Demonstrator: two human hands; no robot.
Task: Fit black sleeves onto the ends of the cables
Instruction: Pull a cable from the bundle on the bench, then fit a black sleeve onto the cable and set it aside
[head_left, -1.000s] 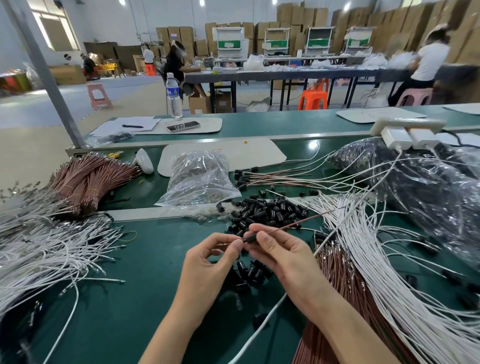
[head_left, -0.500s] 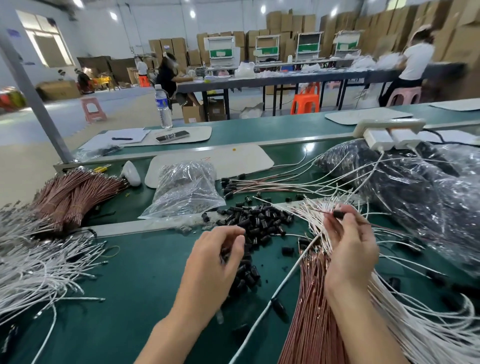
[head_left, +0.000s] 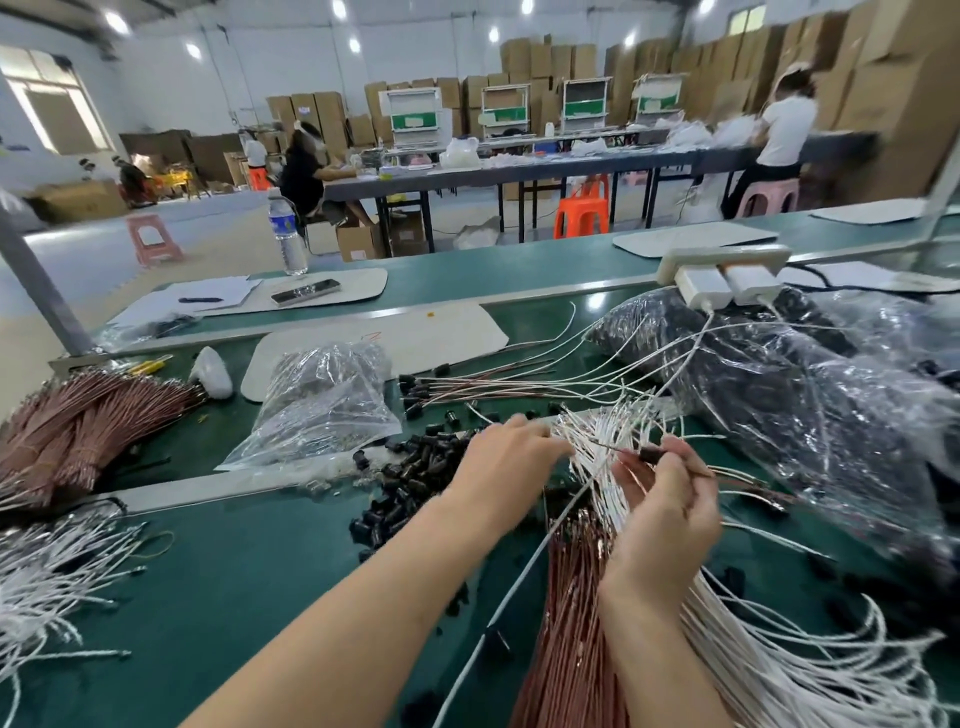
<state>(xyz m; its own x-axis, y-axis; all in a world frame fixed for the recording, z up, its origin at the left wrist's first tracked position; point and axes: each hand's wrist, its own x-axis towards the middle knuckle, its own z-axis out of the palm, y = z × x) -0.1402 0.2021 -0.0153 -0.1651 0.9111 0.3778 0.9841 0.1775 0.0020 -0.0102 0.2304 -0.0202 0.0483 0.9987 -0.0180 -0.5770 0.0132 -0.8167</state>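
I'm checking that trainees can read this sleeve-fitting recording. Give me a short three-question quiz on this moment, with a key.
1. True or false: the right hand pinches a sleeved cable.
2. What stands just behind the phone? A) water bottle B) mug C) tape roll
3. Which hand reaches across the loose sleeve pile?
Key: 1 true; 2 A; 3 the left hand.
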